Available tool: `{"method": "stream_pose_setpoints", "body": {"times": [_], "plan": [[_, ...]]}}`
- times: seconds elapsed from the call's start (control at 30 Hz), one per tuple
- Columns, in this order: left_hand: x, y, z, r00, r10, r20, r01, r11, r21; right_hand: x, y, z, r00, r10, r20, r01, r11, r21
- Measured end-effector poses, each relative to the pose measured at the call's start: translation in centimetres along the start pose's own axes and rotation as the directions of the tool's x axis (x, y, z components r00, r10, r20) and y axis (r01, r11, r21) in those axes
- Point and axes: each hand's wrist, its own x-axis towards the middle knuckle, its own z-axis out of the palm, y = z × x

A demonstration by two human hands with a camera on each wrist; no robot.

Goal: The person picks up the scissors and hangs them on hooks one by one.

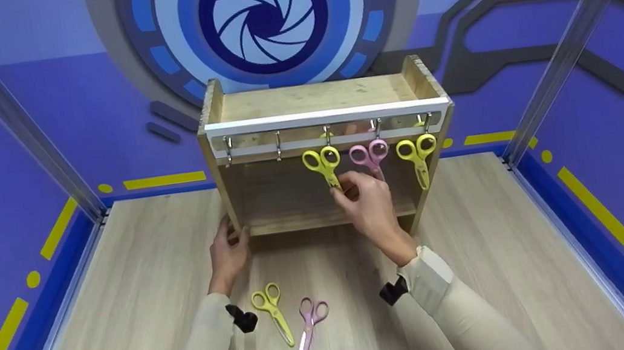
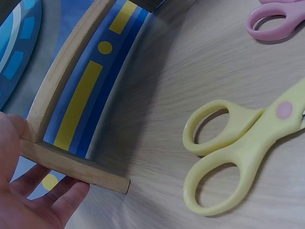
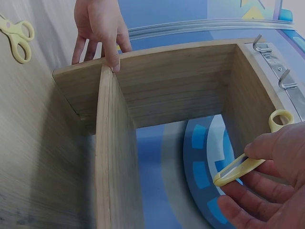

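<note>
A wooden shelf rack stands upright, with a metal strip of hooks along its upper front. My right hand pinches the blade end of yellow scissors; one handle ring is at the middle hook. Just to their right hang pink scissors, their blades partly behind my hand. Another yellow pair of scissors hangs from the rightmost hook. Down at the rack's lower left corner, my left hand grips the wooden edge, thumb in front and fingers around the side, as the right wrist view shows.
On the table, in front of the rack, lie loose yellow scissors and loose pink scissors, between my forearms. The two leftmost hooks carry nothing. Blue patterned walls and metal posts enclose the table at the back and sides.
</note>
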Motion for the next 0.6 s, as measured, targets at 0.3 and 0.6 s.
{"method": "stream_pose_setpoints", "body": {"times": [0.3,0.6], "plan": [[0.14,-0.17,0.13,1.0,0.02,-0.018,-0.02,1.0,0.021,-0.06,0.05,0.04,1.0,-0.007,0.006,0.007,1.0,-0.006],[0.12,-0.17,0.15,0.999,0.03,-0.02,-0.029,0.999,0.039,0.03,0.03,0.15,1.0,-0.025,0.0,0.025,1.0,-0.016]]}}
